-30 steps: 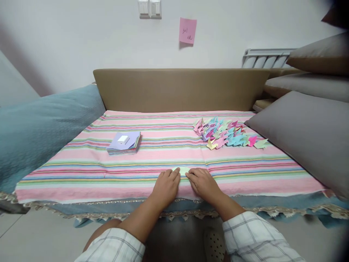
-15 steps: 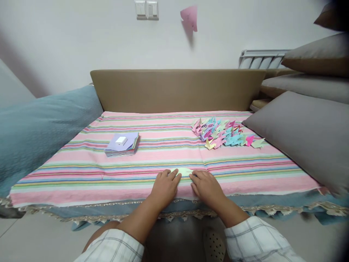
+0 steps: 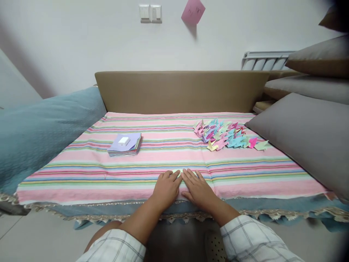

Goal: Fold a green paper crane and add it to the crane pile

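Pale green paper (image 3: 177,171) on striped cloth (image 3: 81,171) near front edge, mostly hidden under both hands; seems partly folded, hard to tell. Left hand (image 3: 165,188) palm-down, fingers loosely extended, tips on paper. Right hand (image 3: 198,190) flat, fingers spread, pressing just beside left, gripping nothing. Paper stack (image 3: 124,144) back left; pile of folded cranes (image 3: 226,134) back right, well apart.
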A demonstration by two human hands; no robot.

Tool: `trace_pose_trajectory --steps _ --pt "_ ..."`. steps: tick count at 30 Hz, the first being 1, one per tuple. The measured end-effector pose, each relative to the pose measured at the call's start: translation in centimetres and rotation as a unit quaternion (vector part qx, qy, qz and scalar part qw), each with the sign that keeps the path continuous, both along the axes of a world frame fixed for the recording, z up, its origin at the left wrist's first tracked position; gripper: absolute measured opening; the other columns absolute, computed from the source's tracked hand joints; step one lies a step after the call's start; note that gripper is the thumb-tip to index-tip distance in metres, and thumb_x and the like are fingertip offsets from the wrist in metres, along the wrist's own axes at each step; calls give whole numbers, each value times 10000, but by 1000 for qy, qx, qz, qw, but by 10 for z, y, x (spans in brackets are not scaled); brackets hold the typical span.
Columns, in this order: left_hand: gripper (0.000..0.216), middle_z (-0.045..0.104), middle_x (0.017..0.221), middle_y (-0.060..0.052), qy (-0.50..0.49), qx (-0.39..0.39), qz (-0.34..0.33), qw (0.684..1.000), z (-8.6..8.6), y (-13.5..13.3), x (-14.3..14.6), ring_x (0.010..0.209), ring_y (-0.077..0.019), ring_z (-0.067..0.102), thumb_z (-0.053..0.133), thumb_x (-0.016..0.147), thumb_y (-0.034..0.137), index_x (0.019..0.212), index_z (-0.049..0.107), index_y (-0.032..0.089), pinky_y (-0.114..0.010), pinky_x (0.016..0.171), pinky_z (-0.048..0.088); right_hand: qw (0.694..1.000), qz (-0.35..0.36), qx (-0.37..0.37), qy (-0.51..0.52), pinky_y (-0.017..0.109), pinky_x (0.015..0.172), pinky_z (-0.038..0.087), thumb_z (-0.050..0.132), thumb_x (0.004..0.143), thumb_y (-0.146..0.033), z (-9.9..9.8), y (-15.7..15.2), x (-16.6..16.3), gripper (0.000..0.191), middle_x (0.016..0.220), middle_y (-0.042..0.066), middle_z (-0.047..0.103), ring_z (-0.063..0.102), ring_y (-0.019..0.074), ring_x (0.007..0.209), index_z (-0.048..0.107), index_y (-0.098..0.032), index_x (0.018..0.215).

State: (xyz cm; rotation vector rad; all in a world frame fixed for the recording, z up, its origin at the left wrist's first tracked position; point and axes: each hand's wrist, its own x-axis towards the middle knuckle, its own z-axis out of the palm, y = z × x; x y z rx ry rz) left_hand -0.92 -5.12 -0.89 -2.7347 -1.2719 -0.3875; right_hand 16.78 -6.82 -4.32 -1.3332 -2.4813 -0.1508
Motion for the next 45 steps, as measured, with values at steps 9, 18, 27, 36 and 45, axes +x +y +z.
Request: trace_pose_trajectory --steps 9,18,27,36,45 --pt "372 565 1274 -37 -10 -44 72 996 10 4 -18 1046 -267 506 598 778 342 1141 591 258 -429 870 423 1000 -12 -24 -2 480 1095 188 465 876 -451 -3 2 0 612 1444 121 341 283 262 1342 355 -122 1380" --pt "315 648 1085 -45 -85 -39 119 989 12 19 -27 982 -221 538 499 806 179 1081 636 246 -361 870 422 998 -53 8 35 463 1033 222 463 908 -330 7 9 -8 347 1315 71 528 449 233 1208 533 -218 1230" --pt "302 661 904 -47 -98 -71 111 986 12 20 -21 892 -211 549 492 756 135 947 698 243 -353 798 415 998 -37 58 8 388 821 310 488 894 -173 19 23 -9 184 1140 28 646 543 203 905 632 -247 981" --pt "375 656 1083 -28 -193 -99 9 976 13 18 -18 996 -192 549 469 724 92 1034 641 217 -352 889 405 993 51 66 82 316 807 407 530 873 -180 11 38 6 139 986 49 643 531 189 912 646 -227 935" --pt "450 638 1158 3 -115 -57 -46 991 3 26 -21 1095 -229 483 485 716 71 1090 622 280 -441 960 348 980 122 27 153 315 867 467 470 885 -141 1 45 14 199 1032 54 645 560 171 1010 646 -217 942"
